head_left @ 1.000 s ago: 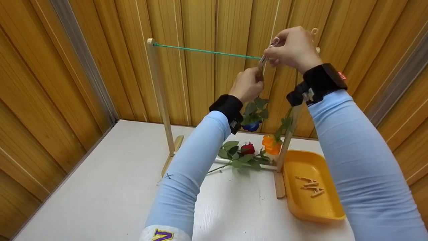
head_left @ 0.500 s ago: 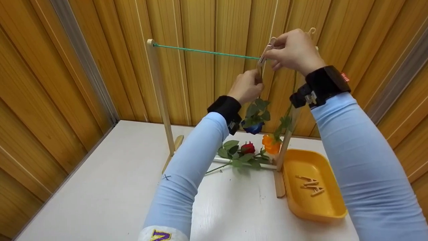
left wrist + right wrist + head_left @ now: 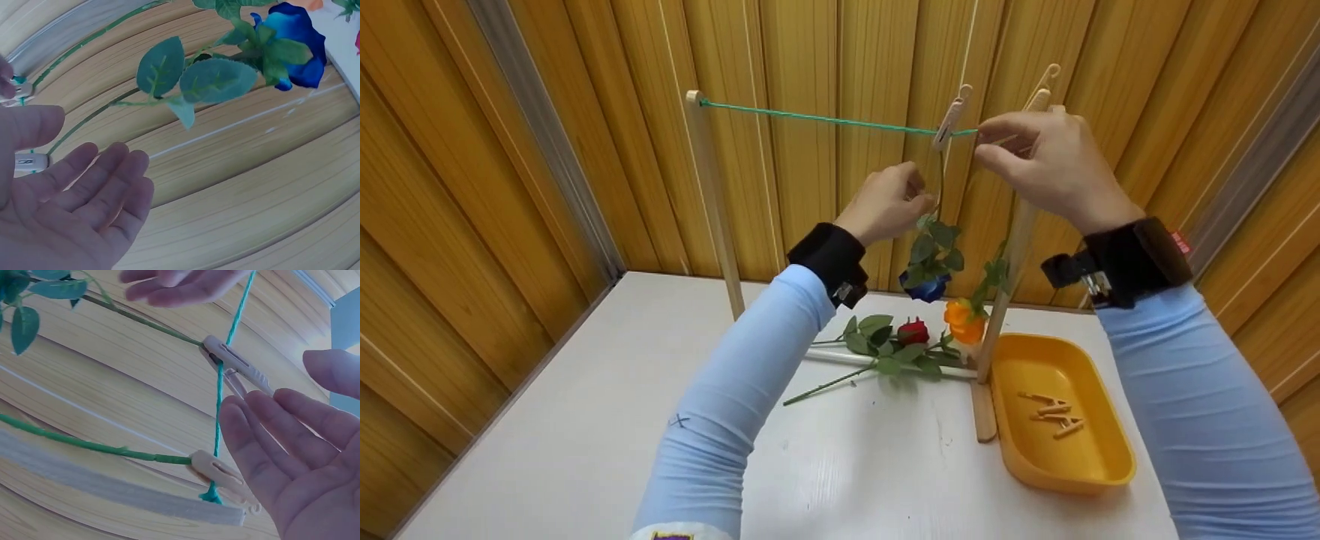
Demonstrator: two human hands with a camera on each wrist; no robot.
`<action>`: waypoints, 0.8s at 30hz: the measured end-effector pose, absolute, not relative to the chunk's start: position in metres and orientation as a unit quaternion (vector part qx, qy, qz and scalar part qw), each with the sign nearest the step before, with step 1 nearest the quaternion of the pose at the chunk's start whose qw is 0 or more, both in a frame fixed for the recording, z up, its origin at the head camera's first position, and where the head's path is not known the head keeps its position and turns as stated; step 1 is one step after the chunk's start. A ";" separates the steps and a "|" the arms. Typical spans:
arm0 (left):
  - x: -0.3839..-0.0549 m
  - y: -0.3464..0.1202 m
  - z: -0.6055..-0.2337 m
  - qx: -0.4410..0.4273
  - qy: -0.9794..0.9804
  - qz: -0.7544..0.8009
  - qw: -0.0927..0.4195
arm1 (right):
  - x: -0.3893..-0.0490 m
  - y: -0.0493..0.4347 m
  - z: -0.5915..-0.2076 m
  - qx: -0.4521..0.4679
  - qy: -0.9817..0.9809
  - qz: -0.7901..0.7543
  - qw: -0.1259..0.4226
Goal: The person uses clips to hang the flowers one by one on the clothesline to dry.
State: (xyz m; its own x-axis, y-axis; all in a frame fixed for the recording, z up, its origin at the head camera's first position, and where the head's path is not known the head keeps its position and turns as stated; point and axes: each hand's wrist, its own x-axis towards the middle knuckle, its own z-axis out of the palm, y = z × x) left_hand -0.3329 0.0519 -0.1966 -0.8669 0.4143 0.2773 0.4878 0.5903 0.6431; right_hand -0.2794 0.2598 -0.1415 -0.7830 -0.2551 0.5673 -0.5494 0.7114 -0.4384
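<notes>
A blue rose (image 3: pixel 926 286) hangs head down from the green cord (image 3: pixel 825 119), its stem end caught in a wooden clothespin (image 3: pixel 951 118). Beside the stem, my left hand (image 3: pixel 885 202) has loosely bent fingers and holds nothing; the left wrist view shows its palm bare. My right hand (image 3: pixel 1050 161) is just right of that clothespin, fingers apart and thumb away from them in the right wrist view. A second clothespin (image 3: pixel 216 472) near the cord's end grips another green stem (image 3: pixel 112 447). The orange rose (image 3: pixel 964 321) hangs low by the right post.
A red rose (image 3: pixel 913 331) lies with leafy stems on the white table (image 3: pixel 840 465), over the frame's bottom bar. Wooden posts (image 3: pixel 712 202) hold the cord. A yellow tray (image 3: pixel 1117 472) at the right contains loose clothespins (image 3: pixel 1057 427). A panelled wall (image 3: pixel 802 60) stands behind.
Both hands have let go: the right released the clothespin and moved right and down, the left released the stem and drew left. The blue rose now hangs from the cord by the clothespin.
</notes>
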 end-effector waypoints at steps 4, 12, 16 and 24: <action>-0.321 0.041 -0.196 -0.261 -0.902 -0.334 0.078 | -0.269 0.267 -0.162 0.238 -0.887 0.307 0.251; -0.295 0.017 -0.210 -0.273 -0.908 -0.285 0.139 | -0.250 0.279 -0.204 0.252 -0.886 0.289 0.262; -0.283 0.008 -0.222 -0.274 -0.904 -0.275 0.177 | -0.241 0.282 -0.227 0.254 -0.880 0.289 0.279; -0.264 -0.002 -0.258 -0.285 -0.893 -0.243 0.250 | -0.226 0.284 -0.270 0.237 -0.883 0.287 0.286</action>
State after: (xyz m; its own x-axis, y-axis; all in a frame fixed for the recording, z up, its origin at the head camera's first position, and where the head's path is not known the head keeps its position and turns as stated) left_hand -0.2641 -0.0016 -0.2582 -0.7120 0.3880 0.5852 0.6309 0.7194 0.2906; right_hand -0.2257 0.2839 -0.2702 -0.7237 -0.2538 0.6418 -0.5829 0.7226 -0.3716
